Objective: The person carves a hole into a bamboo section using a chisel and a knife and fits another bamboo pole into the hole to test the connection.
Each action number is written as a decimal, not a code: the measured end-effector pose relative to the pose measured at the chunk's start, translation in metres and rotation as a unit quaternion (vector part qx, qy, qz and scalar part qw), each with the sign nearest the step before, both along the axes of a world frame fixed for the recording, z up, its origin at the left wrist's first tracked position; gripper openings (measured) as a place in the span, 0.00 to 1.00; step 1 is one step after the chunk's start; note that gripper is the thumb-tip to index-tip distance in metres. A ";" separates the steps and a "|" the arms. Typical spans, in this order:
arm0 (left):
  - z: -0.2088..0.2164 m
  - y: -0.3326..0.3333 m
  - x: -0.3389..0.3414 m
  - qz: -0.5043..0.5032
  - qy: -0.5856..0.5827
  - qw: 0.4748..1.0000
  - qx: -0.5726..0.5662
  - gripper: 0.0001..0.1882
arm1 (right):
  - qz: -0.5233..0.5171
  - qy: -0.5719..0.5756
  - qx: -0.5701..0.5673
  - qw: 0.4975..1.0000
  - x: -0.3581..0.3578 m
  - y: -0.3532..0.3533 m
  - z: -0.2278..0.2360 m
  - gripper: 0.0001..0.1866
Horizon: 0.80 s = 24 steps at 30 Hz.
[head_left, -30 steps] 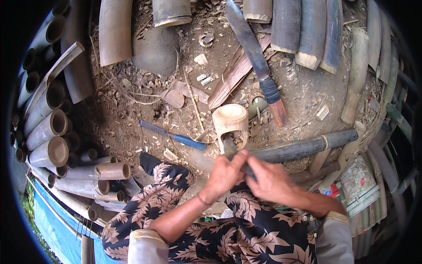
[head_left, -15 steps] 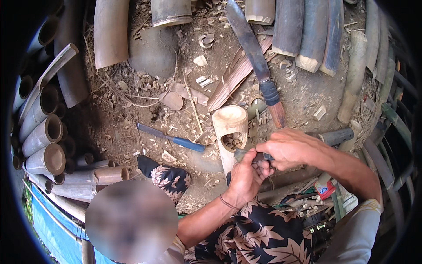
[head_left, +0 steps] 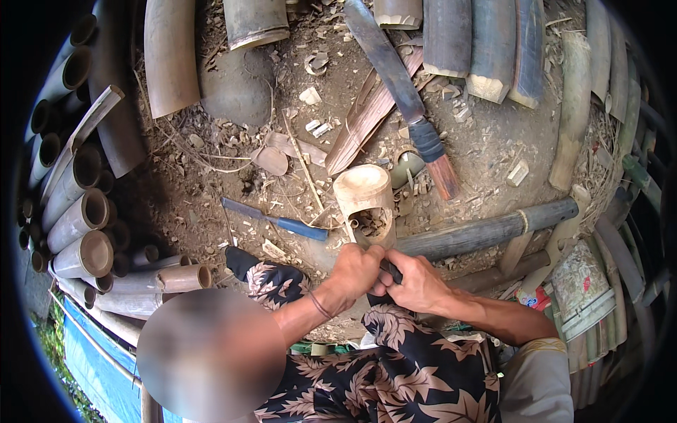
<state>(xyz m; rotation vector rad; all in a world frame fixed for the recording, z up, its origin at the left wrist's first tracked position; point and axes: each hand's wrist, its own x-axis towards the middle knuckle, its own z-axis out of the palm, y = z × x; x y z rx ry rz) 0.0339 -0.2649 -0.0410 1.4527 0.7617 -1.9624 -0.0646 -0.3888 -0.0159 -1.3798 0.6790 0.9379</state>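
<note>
My right hand (head_left: 417,282) is closed around the dark handle of a small knife (head_left: 392,272). My left hand (head_left: 356,271) is curled beside it, its fingers wrapped about the front part of the knife; a narrow dark tip shows above the knuckles. Just beyond both hands stands a pale, scraped bamboo tube (head_left: 362,185) with a closed top and a wide opening cut in its side. Shavings show through that opening. My hands cover the tube's lower part, so whether the blade touches it cannot be told.
A blue-handled chisel (head_left: 302,228) lies left of the tube. A large machete (head_left: 425,134) rests beyond it on a dry brown sheath (head_left: 363,130). A dark bamboo pole (head_left: 486,229) lies to the right. Stacked bamboo tubes (head_left: 84,254) line the left side. Chips litter the dirt.
Both hands have moved left, up against the bamboo tube, with the knife between them. My left hand has turned knuckles up. My right forearm has dropped lower, uncovering the dark pole.
</note>
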 end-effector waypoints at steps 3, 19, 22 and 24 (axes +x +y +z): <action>-0.005 0.002 0.004 -0.037 -0.008 0.999 -0.011 0.22 | -0.044 0.002 -0.007 0.999 -0.004 0.014 0.000 0.08; 0.090 0.045 -0.021 -0.265 -0.289 0.840 -0.374 0.47 | -0.546 -0.066 0.268 0.791 -0.050 0.045 0.026 0.12; 0.097 0.061 -0.007 -0.401 -0.366 0.786 -0.296 0.38 | -0.564 -0.041 0.377 0.733 -0.027 0.055 0.020 0.11; 0.101 0.070 0.030 -0.485 -0.421 0.701 -0.311 0.27 | -0.520 -0.004 0.421 0.744 -0.020 0.060 0.007 0.13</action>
